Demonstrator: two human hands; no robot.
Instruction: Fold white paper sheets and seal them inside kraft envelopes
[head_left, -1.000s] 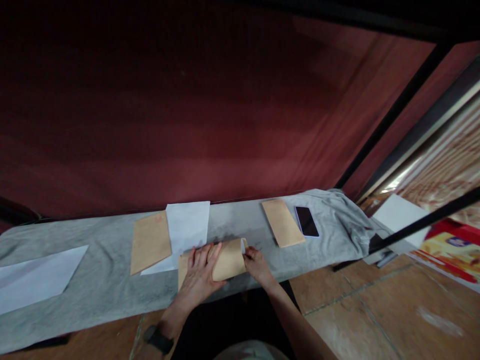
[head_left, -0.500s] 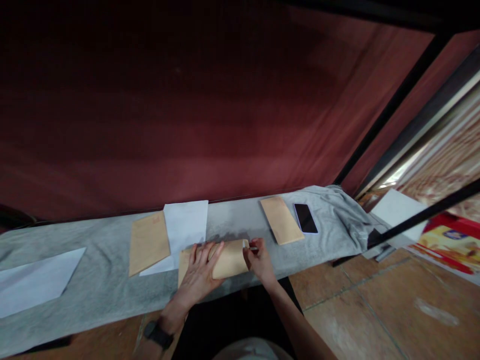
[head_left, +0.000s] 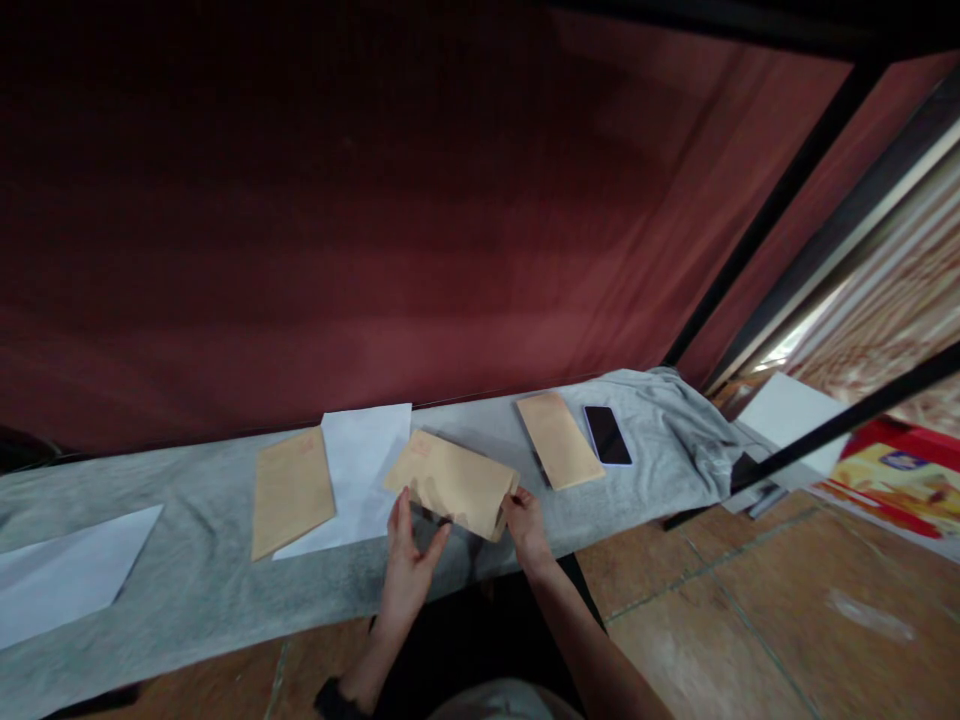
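Note:
A brown paper envelope (head_left: 454, 480) with small red print at its upper left is tilted just above the bench, in front of me. My right hand (head_left: 527, 525) pinches its right end, where the paper edges stand a little apart. My left hand (head_left: 411, 560) has thumb and fingers spread at the envelope's lower edge; whether the fingertips touch it I cannot tell. To the left, a second brown envelope (head_left: 292, 490) overlaps a white paper sheet (head_left: 367, 460). Another brown envelope (head_left: 560, 440) lies to the right, beside a dark-screened phone (head_left: 608, 435).
Grey cloth (head_left: 202, 560) covers the long narrow bench. More white paper (head_left: 75, 570) lies at its left end. Behind runs a dark red wall (head_left: 450, 250). A black metal bar (head_left: 855, 430) crosses at the right, near a red and yellow box (head_left: 900, 480) by the tiled floor.
The envelope has been turned over and angled, its red print now showing. My left hand has come off its top to the lower edge; my right hand stays at the right end.

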